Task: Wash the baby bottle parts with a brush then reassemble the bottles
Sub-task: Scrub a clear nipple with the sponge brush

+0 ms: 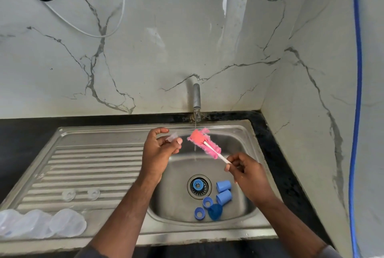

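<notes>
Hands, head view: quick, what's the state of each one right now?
Left hand: holding a small clear bottle part, pinched at the fingertips.
Right hand: holding the pink brush by its white handle.

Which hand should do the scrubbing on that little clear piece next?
Probably the right hand: it grips the pink brush by its handle, while the left hand pinches the clear nipple.

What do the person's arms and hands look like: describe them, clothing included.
Both forearms are bare. The left hand and right hand wear no gloves, and no ring, watch or bracelet shows. Grey fabric at the bottom edge is the left sleeve and right sleeve, ending high on each arm.
</notes>
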Action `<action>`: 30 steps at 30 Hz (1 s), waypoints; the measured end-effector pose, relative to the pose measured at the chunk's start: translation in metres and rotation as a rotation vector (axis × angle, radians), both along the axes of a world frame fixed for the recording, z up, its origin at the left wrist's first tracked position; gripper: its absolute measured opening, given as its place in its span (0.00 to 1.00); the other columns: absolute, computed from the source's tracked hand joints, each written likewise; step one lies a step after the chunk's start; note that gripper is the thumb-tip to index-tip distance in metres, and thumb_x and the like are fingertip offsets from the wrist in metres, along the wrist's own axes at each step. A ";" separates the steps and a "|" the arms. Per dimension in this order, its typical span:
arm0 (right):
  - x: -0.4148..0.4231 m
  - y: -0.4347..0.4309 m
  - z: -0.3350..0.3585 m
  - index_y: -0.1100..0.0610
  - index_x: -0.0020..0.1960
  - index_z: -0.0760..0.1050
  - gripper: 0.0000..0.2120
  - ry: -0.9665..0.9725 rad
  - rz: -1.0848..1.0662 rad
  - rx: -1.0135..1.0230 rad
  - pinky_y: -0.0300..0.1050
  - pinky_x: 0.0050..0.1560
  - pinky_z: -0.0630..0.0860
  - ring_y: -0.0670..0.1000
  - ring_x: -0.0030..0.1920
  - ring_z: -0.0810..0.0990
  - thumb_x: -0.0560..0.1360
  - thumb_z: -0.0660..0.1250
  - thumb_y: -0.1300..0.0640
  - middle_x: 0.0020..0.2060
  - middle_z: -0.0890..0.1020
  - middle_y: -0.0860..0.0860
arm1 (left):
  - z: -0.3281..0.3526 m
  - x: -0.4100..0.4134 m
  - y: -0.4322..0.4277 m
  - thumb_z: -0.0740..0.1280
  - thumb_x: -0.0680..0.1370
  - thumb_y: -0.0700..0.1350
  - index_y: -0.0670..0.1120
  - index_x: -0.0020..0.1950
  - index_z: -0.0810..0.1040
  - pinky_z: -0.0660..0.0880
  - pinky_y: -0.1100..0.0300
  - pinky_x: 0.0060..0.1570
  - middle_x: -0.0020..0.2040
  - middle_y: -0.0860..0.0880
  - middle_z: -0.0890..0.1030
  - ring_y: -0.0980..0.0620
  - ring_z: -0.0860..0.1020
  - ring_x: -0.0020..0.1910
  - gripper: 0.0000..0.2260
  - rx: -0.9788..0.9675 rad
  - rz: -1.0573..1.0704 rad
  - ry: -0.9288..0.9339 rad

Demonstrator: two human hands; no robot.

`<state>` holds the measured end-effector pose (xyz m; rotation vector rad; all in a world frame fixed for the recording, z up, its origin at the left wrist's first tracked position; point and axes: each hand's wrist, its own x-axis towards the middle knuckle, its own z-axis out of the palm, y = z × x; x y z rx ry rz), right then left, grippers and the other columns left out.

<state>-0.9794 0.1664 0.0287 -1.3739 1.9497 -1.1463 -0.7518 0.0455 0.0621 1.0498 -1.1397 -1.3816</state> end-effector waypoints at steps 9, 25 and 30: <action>0.009 0.003 0.014 0.36 0.63 0.77 0.19 -0.094 0.121 -0.138 0.40 0.41 0.75 0.43 0.36 0.77 0.80 0.67 0.59 0.39 0.83 0.47 | -0.003 0.005 0.006 0.77 0.71 0.33 0.44 0.55 0.80 0.79 0.61 0.48 0.50 0.48 0.86 0.49 0.84 0.51 0.16 -0.171 -0.156 -0.205; 0.007 0.002 -0.011 0.27 0.64 0.72 0.30 -0.001 0.190 -0.184 0.53 0.49 0.79 0.50 0.42 0.80 0.79 0.67 0.63 0.38 0.80 0.45 | -0.018 -0.002 0.003 0.75 0.75 0.40 0.43 0.53 0.85 0.78 0.59 0.40 0.40 0.45 0.84 0.53 0.78 0.36 0.07 -0.166 -0.271 -0.297; 0.007 -0.003 -0.013 0.29 0.64 0.73 0.29 -0.001 0.178 -0.196 0.53 0.47 0.79 0.50 0.41 0.80 0.80 0.67 0.63 0.38 0.79 0.45 | -0.021 -0.013 0.005 0.73 0.77 0.39 0.44 0.55 0.84 0.78 0.58 0.41 0.42 0.40 0.84 0.52 0.77 0.36 0.08 -0.084 -0.231 -0.149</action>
